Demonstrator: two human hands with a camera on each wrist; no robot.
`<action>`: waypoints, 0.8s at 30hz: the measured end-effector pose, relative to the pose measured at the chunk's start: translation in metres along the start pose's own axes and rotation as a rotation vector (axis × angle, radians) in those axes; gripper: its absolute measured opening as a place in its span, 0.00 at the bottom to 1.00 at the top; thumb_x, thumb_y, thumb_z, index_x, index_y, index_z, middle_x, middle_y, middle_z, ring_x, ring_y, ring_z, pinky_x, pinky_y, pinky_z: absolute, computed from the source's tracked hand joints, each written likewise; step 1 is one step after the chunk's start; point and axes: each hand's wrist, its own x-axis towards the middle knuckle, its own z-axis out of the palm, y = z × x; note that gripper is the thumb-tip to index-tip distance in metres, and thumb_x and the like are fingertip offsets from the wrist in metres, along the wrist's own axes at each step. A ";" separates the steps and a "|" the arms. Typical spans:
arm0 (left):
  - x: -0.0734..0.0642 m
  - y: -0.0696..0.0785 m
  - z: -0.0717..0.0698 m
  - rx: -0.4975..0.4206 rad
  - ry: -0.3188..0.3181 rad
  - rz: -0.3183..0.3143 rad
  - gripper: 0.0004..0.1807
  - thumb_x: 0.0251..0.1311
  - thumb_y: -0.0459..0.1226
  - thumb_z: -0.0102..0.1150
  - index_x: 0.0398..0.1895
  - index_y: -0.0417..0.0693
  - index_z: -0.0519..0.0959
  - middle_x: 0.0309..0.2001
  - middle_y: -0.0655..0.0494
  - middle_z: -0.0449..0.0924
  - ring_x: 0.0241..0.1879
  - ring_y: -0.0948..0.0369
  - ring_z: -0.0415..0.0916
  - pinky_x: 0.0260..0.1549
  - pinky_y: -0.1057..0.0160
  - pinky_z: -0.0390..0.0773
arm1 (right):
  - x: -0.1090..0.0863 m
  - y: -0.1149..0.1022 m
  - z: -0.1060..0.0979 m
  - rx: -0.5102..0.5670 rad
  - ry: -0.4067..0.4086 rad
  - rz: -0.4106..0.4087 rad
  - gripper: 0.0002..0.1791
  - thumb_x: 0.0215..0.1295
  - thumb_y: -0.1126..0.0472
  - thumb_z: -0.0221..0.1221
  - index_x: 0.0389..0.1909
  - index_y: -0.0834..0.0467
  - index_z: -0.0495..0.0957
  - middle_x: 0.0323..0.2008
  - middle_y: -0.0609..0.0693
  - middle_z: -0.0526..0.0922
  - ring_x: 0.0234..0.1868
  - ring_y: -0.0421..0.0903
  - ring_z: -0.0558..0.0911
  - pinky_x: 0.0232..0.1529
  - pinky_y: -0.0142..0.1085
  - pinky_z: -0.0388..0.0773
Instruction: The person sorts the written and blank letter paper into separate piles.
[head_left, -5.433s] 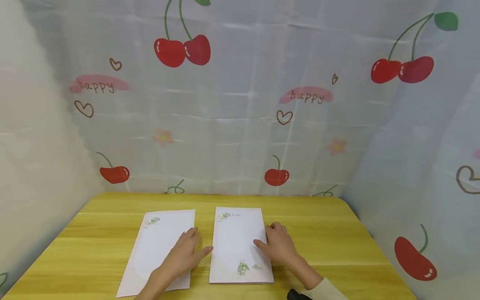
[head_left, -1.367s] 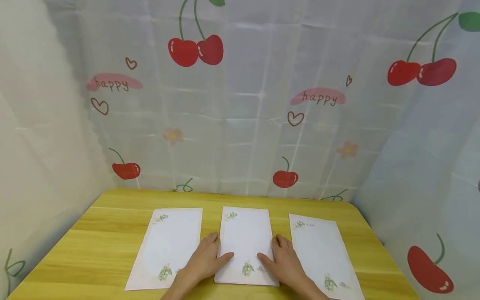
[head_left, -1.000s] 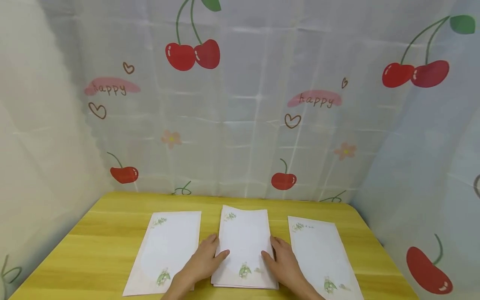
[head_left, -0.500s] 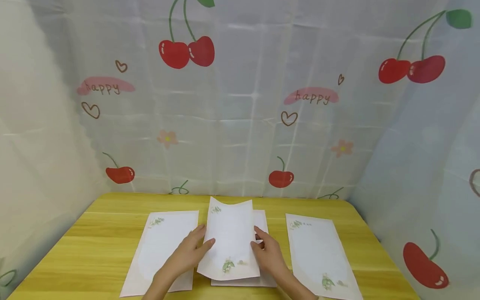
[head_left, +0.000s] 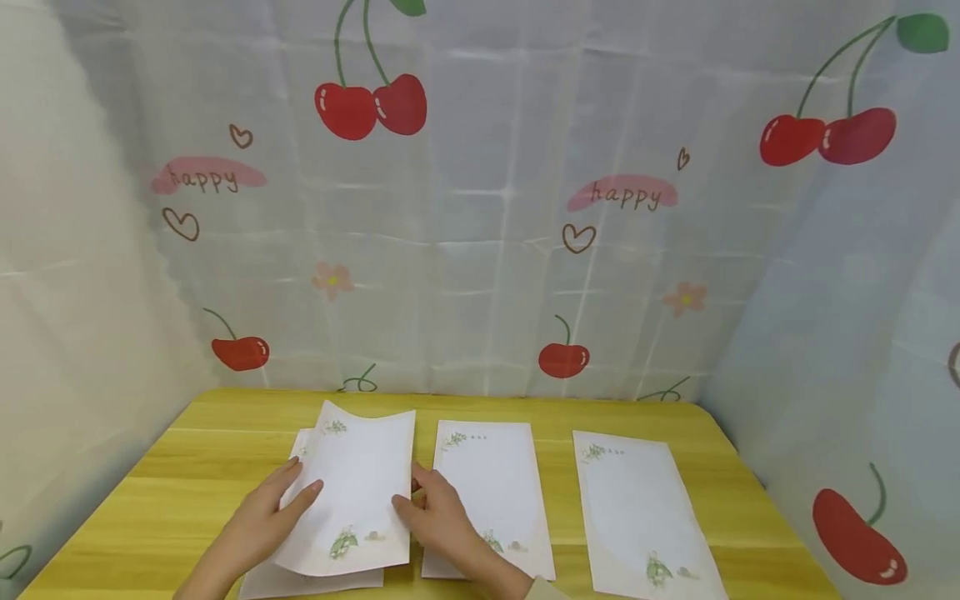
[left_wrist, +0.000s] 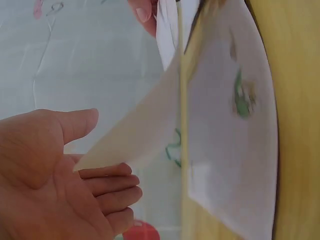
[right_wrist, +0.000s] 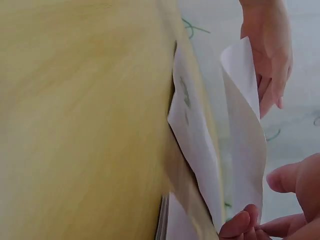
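A white sheet of letter paper (head_left: 360,483) with green flower prints hangs bowed between both hands, raised over the left paper (head_left: 262,579) on the table. My left hand (head_left: 258,512) supports its left side. In the left wrist view, that hand's fingers (left_wrist: 117,200) lie behind the sheet's corner, with the thumb standing apart. My right hand (head_left: 442,512) holds the sheet's right edge, thumb in front. Its curled fingers (right_wrist: 237,225) show at the sheet's edge in the right wrist view. Under the right wrist lies the middle stack of letter paper (head_left: 487,483), partly covered.
To the right another printed paper (head_left: 645,508) lies slightly turned on the yellow wood-grain table (head_left: 600,417). A pale cherry-printed curtain (head_left: 480,208) encloses the table's back and sides.
Both hands lifted the top sheet off the middle stack and carried it left, over the left paper. The middle stack's newly uncovered sheet bears small marks at its top. Earlier, a right-hand paper was added.
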 end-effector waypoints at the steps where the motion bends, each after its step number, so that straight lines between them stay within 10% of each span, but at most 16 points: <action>1: -0.001 -0.005 -0.003 0.009 -0.010 -0.018 0.41 0.74 0.51 0.49 0.68 0.19 0.57 0.70 0.22 0.52 0.69 0.30 0.50 0.63 0.34 0.59 | 0.002 -0.002 0.004 -0.010 -0.022 0.002 0.26 0.68 0.58 0.61 0.60 0.71 0.73 0.35 0.47 0.72 0.27 0.36 0.68 0.26 0.30 0.67; 13: -0.003 -0.047 -0.003 0.086 -0.096 -0.099 0.45 0.74 0.55 0.45 0.66 0.15 0.55 0.67 0.16 0.48 0.66 0.25 0.50 0.61 0.31 0.58 | 0.011 -0.006 0.027 -0.186 -0.152 0.081 0.17 0.66 0.51 0.62 0.31 0.61 0.74 0.28 0.48 0.66 0.25 0.42 0.64 0.24 0.33 0.62; 24: -0.003 -0.066 0.009 0.226 -0.059 -0.026 0.27 0.72 0.51 0.51 0.33 0.31 0.77 0.59 0.12 0.59 0.60 0.23 0.58 0.57 0.27 0.59 | 0.013 -0.006 0.025 -0.266 -0.159 0.127 0.28 0.65 0.48 0.62 0.50 0.71 0.76 0.30 0.50 0.67 0.27 0.44 0.67 0.27 0.35 0.67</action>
